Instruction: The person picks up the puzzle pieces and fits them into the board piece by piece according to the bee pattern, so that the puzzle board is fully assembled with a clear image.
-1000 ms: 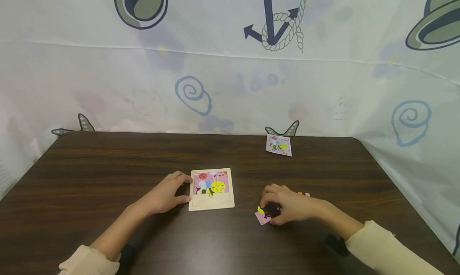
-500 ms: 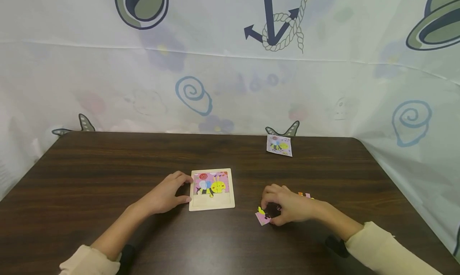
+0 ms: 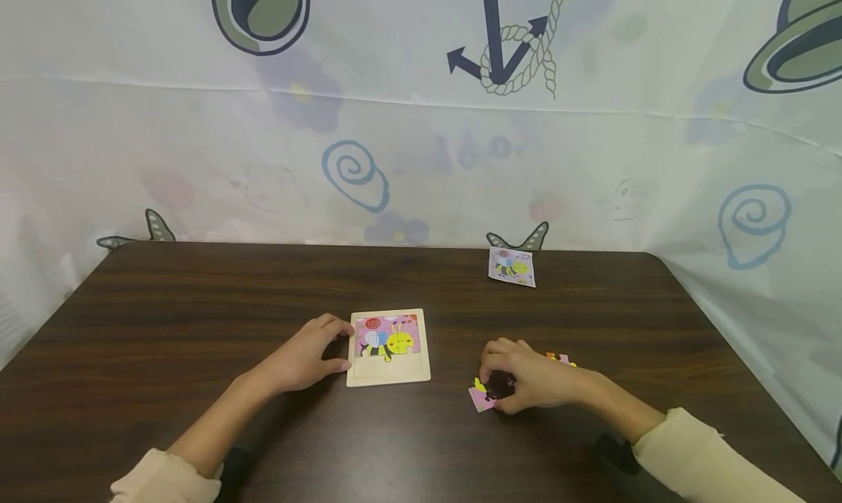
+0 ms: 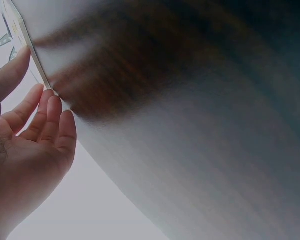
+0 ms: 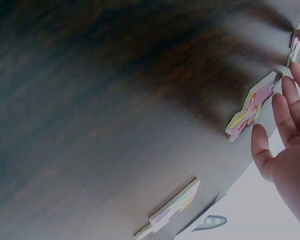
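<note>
A square wooden puzzle tray (image 3: 388,372) lies on the dark table, its upper part filled with pieces of a bee picture. My left hand (image 3: 308,355) touches the tray's left edge with thumb and fingertips, the fingers relaxed; the left wrist view shows the same edge (image 4: 32,55). To the right of the tray, my right hand (image 3: 526,375) pinches a pink and yellow puzzle piece (image 3: 482,398) between thumb and forefinger, low at the tabletop. A second puzzle piece (image 5: 252,107) lies beneath the right hand's other fingers, mostly hidden in the head view.
Another loose puzzle piece (image 3: 560,358) lies beyond the right wrist. A small bee picture card (image 3: 511,267) is near the table's (image 3: 217,291) back edge. Behind the table hangs a pale printed cloth (image 3: 421,145).
</note>
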Demonstrator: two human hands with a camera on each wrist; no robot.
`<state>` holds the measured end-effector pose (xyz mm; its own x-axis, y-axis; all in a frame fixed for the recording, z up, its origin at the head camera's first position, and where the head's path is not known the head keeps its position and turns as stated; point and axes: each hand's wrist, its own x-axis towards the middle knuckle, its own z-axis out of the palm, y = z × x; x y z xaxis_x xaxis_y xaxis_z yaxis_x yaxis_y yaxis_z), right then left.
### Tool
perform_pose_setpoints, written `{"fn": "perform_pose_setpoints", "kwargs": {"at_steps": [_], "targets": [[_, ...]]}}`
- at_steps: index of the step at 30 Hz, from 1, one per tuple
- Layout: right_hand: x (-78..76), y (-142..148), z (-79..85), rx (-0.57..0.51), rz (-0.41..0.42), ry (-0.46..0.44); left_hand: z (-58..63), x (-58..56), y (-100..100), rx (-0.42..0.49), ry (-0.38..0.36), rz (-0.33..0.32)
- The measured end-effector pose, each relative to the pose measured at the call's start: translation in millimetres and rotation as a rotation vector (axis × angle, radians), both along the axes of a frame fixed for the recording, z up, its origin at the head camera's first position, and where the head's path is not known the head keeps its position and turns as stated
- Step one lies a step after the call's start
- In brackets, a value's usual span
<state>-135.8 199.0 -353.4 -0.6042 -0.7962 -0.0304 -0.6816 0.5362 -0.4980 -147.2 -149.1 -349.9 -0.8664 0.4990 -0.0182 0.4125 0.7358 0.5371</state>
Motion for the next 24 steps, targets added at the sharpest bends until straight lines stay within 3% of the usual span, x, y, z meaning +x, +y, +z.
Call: {"fn": "perform_pose_setpoints", "kwargs": {"at_steps": [9,24], "targets": [[0.5,0.4,-1.2,-0.05,0.011,0.018,-0.7,-0.1,0.1,-0.009,-0.01,0.011],[0.0,-3.1,6.6,-0.031,-0.066,-0.019,-3.0,-1.5,0.0,-0.006,-0.009,0.014]]}}
